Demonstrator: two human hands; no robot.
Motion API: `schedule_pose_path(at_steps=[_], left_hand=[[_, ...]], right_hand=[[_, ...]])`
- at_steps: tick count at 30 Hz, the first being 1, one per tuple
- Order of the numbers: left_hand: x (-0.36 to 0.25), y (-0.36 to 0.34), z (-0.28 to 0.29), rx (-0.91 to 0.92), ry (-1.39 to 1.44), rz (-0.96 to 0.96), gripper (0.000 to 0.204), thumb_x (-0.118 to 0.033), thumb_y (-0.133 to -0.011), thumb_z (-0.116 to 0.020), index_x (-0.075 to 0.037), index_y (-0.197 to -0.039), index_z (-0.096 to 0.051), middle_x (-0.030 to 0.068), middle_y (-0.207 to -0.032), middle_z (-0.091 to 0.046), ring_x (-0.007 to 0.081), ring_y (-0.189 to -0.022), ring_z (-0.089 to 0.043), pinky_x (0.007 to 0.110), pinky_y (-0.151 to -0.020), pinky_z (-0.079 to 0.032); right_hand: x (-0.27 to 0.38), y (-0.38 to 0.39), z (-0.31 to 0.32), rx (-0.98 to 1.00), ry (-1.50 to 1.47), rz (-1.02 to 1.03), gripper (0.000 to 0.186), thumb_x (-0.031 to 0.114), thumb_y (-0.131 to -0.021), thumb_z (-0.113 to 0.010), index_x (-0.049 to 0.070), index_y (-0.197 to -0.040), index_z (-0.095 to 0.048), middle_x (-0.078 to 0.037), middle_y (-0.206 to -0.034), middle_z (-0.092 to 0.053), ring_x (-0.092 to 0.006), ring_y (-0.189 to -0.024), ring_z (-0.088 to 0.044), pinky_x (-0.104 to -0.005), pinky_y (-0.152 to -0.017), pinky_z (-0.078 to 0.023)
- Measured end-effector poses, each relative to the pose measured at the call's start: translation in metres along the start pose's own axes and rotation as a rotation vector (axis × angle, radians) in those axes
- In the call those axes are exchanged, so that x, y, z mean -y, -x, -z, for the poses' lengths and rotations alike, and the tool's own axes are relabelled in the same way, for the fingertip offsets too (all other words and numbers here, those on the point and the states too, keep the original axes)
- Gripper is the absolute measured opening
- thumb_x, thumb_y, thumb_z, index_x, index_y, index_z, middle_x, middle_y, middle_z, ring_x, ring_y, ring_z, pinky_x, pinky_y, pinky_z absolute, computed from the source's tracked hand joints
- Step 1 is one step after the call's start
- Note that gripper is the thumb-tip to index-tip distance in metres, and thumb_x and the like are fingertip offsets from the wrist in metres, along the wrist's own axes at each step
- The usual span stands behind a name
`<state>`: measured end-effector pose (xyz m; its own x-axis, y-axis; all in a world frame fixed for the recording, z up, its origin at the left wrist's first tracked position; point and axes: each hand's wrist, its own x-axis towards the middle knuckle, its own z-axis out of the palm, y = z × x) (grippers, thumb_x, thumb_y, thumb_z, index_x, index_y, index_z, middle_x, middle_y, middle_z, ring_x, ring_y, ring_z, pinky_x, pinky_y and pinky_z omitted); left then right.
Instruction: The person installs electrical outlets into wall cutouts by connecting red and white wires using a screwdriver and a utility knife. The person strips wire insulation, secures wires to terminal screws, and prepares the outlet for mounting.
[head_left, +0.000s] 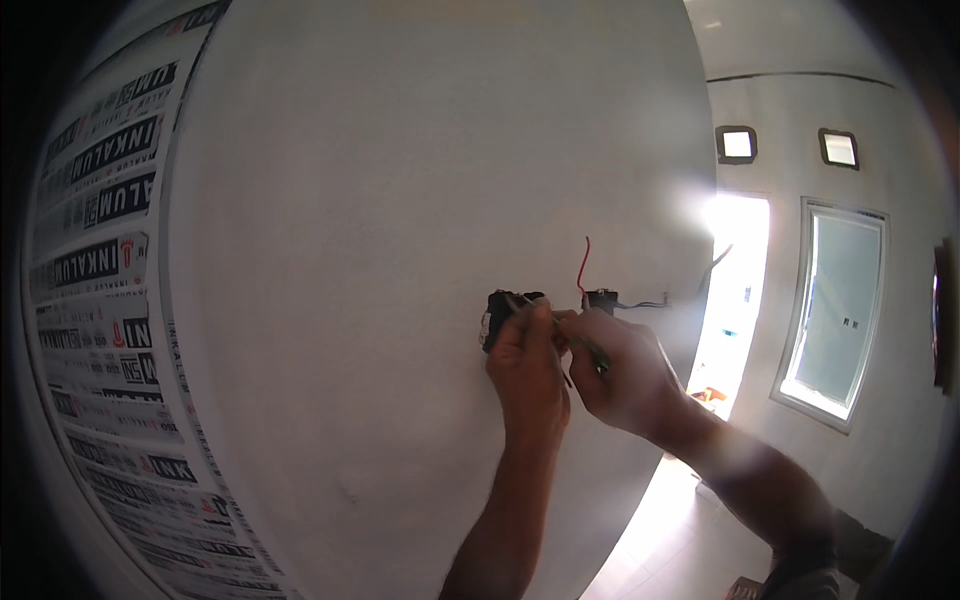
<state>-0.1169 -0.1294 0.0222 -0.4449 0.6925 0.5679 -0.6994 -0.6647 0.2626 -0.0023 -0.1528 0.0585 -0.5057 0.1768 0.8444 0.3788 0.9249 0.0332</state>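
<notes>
A black electrical box (497, 322) is recessed in the white wall. My left hand (523, 362) is closed at its right edge, fingertips pinched on a thin wire (518, 305) from the box. My right hand (625, 365) is closed just beside it on a small dark, greenish tool, mostly hidden by my fingers; I cannot make out its kind. Behind my right hand sits a second black box (605, 298), with a red wire (584, 260) sticking up and dark wires (640, 304) running out to the right.
The wall (350, 200) ends at the right beside a bright doorway (740, 250), a framed window (833, 310) and two small square openings (737, 144). A tall panel wrapped in printed film (100, 400) stands at the left. Tiled floor (650, 530) shows at lower right.
</notes>
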Motion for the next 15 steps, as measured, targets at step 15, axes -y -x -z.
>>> schedule_pose_path(at_steps=[15], left_hand=[[-0.018, 0.011, -0.018, -0.082, -0.180, 0.060, 0.018, -0.015, -0.104, -0.065, 0.003, -0.108, -0.068, 0.0044, -0.090, -0.067, 0.0117, -0.083, -0.062, 0.029, -0.073, -0.052]], right_hand=[[0.002, 0.013, -0.016, -0.092, 0.099, -0.092, 0.021, 0.004, -0.096, -0.057, 0.001, -0.115, -0.066, -0.018, -0.094, -0.072, -0.0287, -0.079, -0.071, -0.0394, -0.071, -0.056]])
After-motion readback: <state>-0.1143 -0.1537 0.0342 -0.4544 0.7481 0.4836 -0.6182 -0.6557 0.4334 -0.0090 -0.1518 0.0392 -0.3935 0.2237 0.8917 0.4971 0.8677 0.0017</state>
